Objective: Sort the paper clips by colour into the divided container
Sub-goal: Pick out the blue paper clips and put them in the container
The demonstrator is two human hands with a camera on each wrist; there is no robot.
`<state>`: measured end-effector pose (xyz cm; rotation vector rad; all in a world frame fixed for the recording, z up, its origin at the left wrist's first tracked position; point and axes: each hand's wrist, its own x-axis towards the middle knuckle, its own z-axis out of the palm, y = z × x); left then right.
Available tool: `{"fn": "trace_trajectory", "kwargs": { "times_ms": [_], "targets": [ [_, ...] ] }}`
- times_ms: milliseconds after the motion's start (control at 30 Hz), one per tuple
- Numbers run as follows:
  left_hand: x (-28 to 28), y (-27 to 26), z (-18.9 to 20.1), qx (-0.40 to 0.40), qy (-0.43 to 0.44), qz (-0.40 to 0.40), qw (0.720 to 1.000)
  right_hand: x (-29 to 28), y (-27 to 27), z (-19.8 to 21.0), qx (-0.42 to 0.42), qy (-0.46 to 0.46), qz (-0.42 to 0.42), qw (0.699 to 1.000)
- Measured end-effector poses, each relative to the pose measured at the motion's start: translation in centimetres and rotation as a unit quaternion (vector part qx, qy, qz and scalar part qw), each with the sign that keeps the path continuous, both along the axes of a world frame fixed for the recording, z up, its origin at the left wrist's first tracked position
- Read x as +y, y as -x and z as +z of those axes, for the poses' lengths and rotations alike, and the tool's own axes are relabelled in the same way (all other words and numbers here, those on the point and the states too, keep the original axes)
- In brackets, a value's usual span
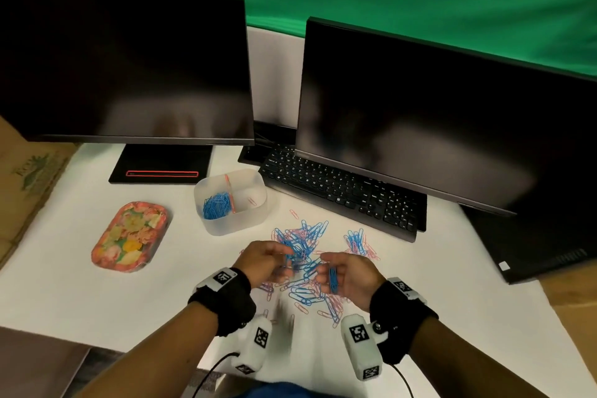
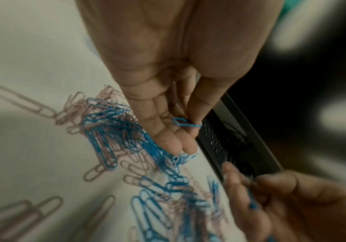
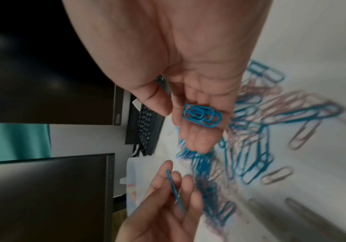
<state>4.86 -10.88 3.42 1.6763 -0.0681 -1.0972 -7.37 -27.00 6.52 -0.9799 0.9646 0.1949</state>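
Note:
A mixed pile of blue and pink paper clips point(image 1: 303, 245) lies on the white table just before both hands. The translucent divided container point(image 1: 258, 181) stands behind it, with blue clips point(image 1: 215, 205) in its left compartment and a pink clip point(image 1: 252, 201) in its right. My left hand point(image 1: 284, 263) hovers over the pile and pinches one blue clip point(image 2: 185, 122) between thumb and fingers. My right hand point(image 1: 324, 268) is cupped, palm up, holding a small bunch of blue clips point(image 3: 202, 117) on its fingers, with the thumb close beside them.
A black keyboard point(image 1: 342, 191) and two dark monitors point(image 1: 420, 126) stand behind and to the right of the pile. A floral tray point(image 1: 129, 236) lies to the left of the container. More clips point(image 1: 358, 242) are scattered to the right.

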Motion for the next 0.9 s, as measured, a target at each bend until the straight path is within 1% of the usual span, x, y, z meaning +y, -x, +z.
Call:
{"fn": "trace_trajectory", "kwargs": {
  "times_ms": [67, 133, 200, 300, 367, 467, 600, 667, 767, 900],
  "targets": [
    [0.1, -0.2, 0.7, 0.091, 0.046, 0.073, 0.992, 0.7, -1.6, 0.8, -0.024, -0.002, 0.012, 1.0],
    [0.2, -0.2, 1.1, 0.159, 0.078, 0.126, 0.976, 1.8, -3.4, 2.0, -0.053, 0.004, 0.036, 0.998],
    [0.5, -0.3, 1.4, 0.203, 0.112, 0.169, 0.958, 3.2, -5.3, 3.0, -0.072, 0.024, 0.072, 0.995],
    [0.9, -0.7, 2.2, 0.233, 0.162, 0.22, 0.933, 4.8, -7.4, 4.2, -0.087, 0.077, 0.108, 0.987],
    [1.3, -1.3, 2.7, 0.24, 0.181, 0.248, 0.921, 5.2, -8.4, 4.7, -0.101, 0.098, 0.117, 0.983],
    [2.5, -3.0, 3.6, 0.244, 0.194, 0.287, 0.906, 4.4, -9.2, 5.3, -0.118, 0.128, 0.094, 0.98],
    [4.6, -6.8, 5.8, 0.213, 0.234, 0.331, 0.889, 1.9, -8.5, 5.2, -0.11, 0.157, 0.068, 0.979],
    [5.4, -8.8, 6.8, 0.183, 0.217, 0.353, 0.891, 0.6, -7.6, 4.7, -0.098, 0.162, 0.067, 0.98],
    [5.8, -11.1, 7.1, 0.147, 0.167, 0.381, 0.898, -0.6, -6.0, 3.5, -0.071, 0.168, 0.068, 0.981],
    [5.2, -12.2, 7.2, 0.134, 0.124, 0.375, 0.909, -1.5, -4.1, 1.7, -0.036, 0.17, 0.065, 0.983]
  ]
}}
